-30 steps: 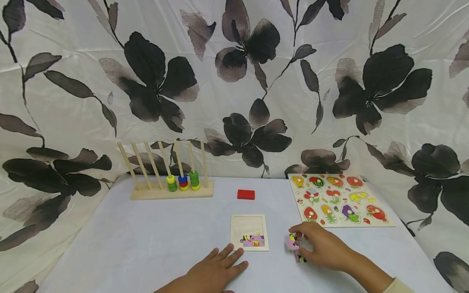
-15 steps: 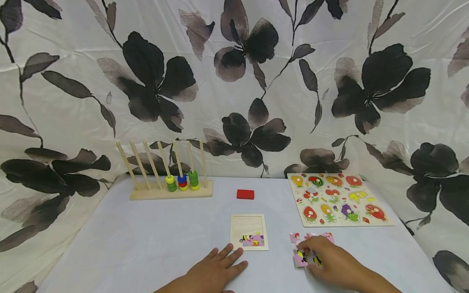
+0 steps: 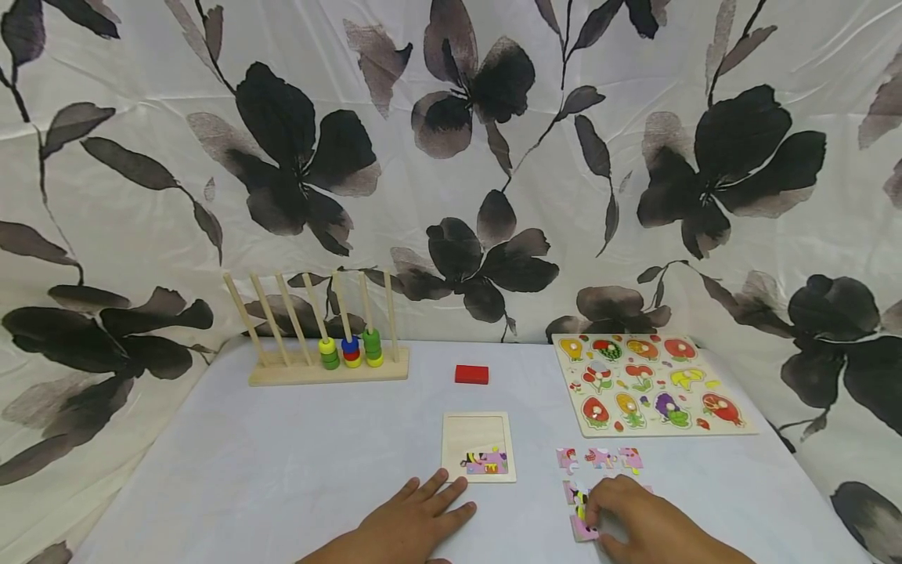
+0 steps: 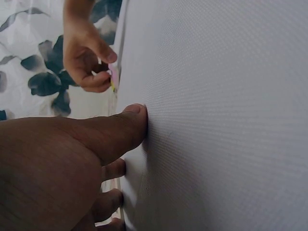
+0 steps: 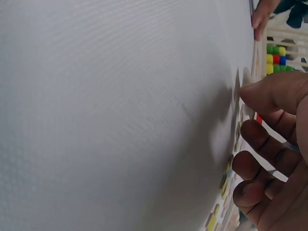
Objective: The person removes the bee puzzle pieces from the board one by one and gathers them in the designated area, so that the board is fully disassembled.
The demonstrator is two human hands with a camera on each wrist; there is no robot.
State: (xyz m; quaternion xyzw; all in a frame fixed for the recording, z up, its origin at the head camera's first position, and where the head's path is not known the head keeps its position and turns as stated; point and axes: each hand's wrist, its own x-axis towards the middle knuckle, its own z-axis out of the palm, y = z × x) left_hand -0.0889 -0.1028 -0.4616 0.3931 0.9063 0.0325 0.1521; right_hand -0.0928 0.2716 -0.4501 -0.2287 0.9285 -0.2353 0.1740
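Observation:
My left hand (image 3: 416, 521) lies with fingers spread on the white table, its fingertips at the near edge of a small wooden puzzle tray (image 3: 465, 431). A few joined pink puzzle pieces (image 3: 486, 462) fill the tray's lower right corner. To the right, my right hand (image 3: 637, 513) pinches a pink puzzle piece (image 3: 584, 529) between thumb and finger, low over the table. The left wrist view shows this pink piece (image 4: 114, 77) edge-on in the pinch. Beyond the hand, loose puzzle pieces (image 3: 600, 458) lie in rows; the hand partly hides the nearer row.
A wooden fruit puzzle board (image 3: 651, 384) lies at the back right. A red block (image 3: 471, 374) sits behind the tray. At the back left stands a peg rack (image 3: 327, 376) with coloured rings on several pegs. Floral cloth (image 3: 486, 157) hangs behind the table.
My right hand has moved nearer and slightly right, uncovering the loose pieces it had been over. The piece in its pinch is now nearer the table's front. My left hand stays put.

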